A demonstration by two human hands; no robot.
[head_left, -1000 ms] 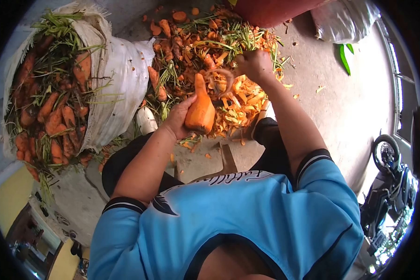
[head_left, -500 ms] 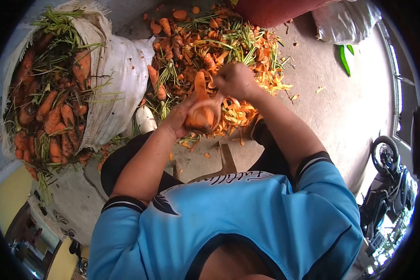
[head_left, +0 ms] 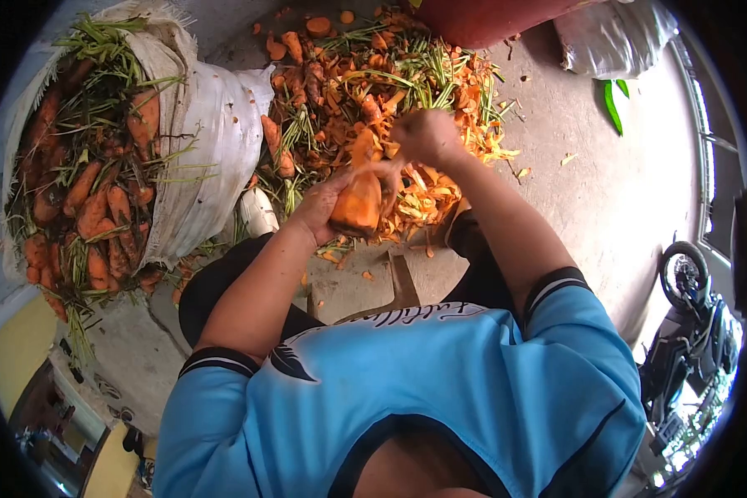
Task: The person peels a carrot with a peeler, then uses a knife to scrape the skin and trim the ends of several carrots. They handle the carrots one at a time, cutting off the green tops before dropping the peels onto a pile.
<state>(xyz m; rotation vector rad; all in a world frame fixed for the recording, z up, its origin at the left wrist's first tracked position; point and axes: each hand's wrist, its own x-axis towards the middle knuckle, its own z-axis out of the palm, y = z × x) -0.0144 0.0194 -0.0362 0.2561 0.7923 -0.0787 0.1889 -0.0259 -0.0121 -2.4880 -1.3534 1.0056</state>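
A thick orange carrot (head_left: 358,203) points away from me, its blunt dark end nearest my body. My left hand (head_left: 317,207) is closed round its left side. Just to the right and beyond, my right hand (head_left: 427,137) is curled into a fist. Between that fist and the carrot runs a motion-smeared shape, so what the fingers grip cannot be made out. Beneath and past both hands spreads a heap of carrot peelings (head_left: 423,195), mixed with green stalks and cut carrot pieces.
At left, a white woven sack (head_left: 216,141) lies open, full of unpeeled carrots (head_left: 100,207) with green tops. A red container (head_left: 481,21) and a pale sack (head_left: 614,37) are at the far side. Green leaves (head_left: 612,108) lie on the concrete floor. A motorcycle (head_left: 693,349) stands at right.
My right fist has shifted slightly right. The smear that crossed the carrot's near end now lies across its middle. My left hand stays in place, still holding the carrot.
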